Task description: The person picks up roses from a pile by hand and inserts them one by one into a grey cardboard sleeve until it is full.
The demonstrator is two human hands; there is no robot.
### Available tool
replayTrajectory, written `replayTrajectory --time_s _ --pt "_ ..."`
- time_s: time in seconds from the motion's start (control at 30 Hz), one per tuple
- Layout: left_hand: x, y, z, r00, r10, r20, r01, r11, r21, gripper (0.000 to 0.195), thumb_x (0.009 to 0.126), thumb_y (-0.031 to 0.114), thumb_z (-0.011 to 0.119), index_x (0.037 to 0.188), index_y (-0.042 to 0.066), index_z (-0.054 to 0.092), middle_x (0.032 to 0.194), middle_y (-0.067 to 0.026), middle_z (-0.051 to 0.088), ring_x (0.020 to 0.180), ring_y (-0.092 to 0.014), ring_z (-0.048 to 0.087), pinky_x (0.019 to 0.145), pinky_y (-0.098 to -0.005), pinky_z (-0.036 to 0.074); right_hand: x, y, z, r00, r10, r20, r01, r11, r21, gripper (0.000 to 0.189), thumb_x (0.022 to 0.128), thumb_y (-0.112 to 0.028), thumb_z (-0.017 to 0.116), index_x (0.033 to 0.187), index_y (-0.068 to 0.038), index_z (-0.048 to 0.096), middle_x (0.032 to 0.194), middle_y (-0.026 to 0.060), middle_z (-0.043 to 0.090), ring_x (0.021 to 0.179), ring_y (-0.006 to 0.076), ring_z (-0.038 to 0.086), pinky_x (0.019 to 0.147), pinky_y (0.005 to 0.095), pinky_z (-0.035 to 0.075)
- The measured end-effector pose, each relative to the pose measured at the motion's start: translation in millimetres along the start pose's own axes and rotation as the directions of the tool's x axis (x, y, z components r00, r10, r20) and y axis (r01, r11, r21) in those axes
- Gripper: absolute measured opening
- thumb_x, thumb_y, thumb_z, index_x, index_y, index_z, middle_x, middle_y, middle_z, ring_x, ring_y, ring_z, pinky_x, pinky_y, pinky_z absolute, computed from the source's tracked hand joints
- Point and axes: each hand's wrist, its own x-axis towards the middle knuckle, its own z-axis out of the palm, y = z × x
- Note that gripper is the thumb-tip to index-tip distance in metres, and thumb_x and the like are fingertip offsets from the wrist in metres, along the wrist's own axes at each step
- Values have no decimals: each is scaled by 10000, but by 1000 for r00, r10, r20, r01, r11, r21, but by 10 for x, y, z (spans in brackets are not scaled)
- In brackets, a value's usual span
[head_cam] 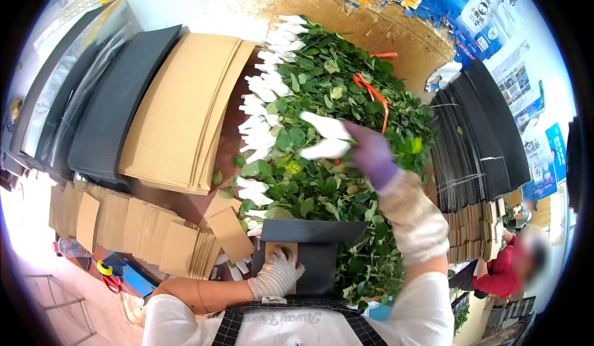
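My right hand, in a purple glove with a pale oversleeve, holds green stems topped by two flower heads in white sleeves. It is above a broad heap of leafy stems. More white-sleeved heads line the heap's left side. Close to my body, my left hand, in a striped white glove, rests on a small brown cardboard piece. That piece lies on a black corrugated sheet, whose far edge stands up as a flap. Whether the left fingers grip the card is unclear.
Brown corrugated sheets and black sheets stack at left, before small cardboard pieces. Scissors lie at the front left edge. Bundled black sheets stand right. A red ribbon crosses the leaves. Another person is at far right.
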Motion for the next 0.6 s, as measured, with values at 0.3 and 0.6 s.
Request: replayTrajectory --time_s 0.3,0.6 --pt "-178 -11 -59 966 185 -179 -160 977 143 346 876 235 451 1168 53 485 1153 -326 447 1064 -539 485 762 -604 462 1852 175 1287 986 107 -128 -154 874 -462 267 818 -216 542 1052 -179 665 1166 111 568 1127 292 513 975 436 366" --pt "-198 46 -280 983 129 -130 -111 984 142 314 892 260 453 1158 110 525 1195 -328 424 1049 -508 503 797 -567 467 142 408 504 920 -302 -248 325 944 56 420 624 -52 723 1033 -60 626 1154 117 586 1127 308 514 965 428 411"
